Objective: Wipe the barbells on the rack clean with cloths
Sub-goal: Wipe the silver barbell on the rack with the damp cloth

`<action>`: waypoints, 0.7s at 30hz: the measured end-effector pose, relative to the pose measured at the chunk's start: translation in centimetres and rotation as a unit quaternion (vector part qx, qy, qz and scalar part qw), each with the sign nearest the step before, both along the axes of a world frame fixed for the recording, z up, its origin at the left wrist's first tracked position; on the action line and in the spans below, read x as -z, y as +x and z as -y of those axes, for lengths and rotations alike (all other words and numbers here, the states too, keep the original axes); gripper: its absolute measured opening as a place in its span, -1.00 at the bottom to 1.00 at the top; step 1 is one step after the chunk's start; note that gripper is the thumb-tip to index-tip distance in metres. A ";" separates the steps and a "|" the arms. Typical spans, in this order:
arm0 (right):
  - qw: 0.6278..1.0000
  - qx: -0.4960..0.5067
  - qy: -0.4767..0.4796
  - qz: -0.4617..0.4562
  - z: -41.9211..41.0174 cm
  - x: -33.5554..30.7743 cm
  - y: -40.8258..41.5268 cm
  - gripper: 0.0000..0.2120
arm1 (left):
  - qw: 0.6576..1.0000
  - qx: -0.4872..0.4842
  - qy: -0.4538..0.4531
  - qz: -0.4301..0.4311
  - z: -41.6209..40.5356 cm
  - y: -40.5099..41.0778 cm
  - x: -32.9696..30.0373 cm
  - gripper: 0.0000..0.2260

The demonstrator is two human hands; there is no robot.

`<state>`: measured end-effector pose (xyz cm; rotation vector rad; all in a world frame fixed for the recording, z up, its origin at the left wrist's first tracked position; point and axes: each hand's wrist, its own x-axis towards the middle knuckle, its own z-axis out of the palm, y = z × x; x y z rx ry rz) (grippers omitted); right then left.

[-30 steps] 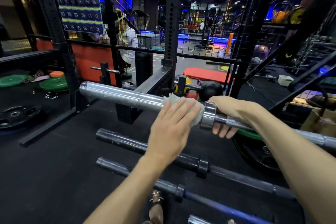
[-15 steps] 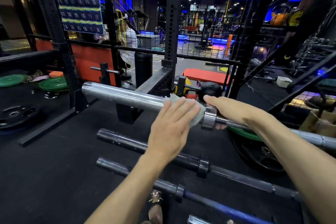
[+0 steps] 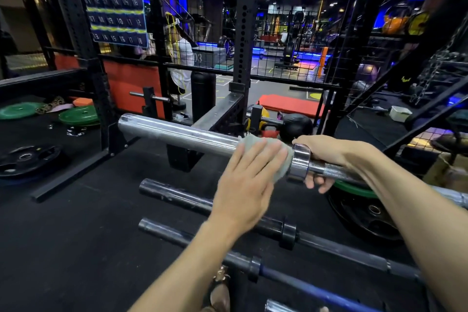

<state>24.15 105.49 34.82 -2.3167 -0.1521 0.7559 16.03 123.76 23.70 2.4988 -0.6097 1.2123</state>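
Note:
A chrome barbell point(image 3: 177, 134) lies across the top of the rack, its sleeve pointing left. A pale green cloth point(image 3: 255, 140) is wrapped over the sleeve just left of the collar point(image 3: 300, 163). My left hand point(image 3: 249, 185) presses flat on the cloth with straight fingers. My right hand point(image 3: 321, 157) grips the knurled shaft right of the collar, fingers curled underneath. Two dark barbells point(image 3: 177, 195) point(image 3: 167, 233) lie lower on the rack, and the tip of another chrome bar point(image 3: 276, 306) shows at the bottom edge.
Black rack uprights point(image 3: 244, 33) and a wire mesh fence stand behind. Green plates point(image 3: 78, 115) and a black plate point(image 3: 27, 159) lie at the left on the floor. A kettlebell point(image 3: 296, 126), a red mat point(image 3: 291, 104) and plates under the bar at right point(image 3: 364, 213).
My left hand with the cloth has slid slightly right along the sleeve toward the collar. My right hand keeps its grip on the shaft, rolled a little.

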 end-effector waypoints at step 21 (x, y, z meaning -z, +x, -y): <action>0.959 -0.002 -0.045 0.280 0.0 0.4 -2.8 -0.39 | 0.986 -0.137 -0.086 -0.047 -11.1 1.7 -1.6 -0.57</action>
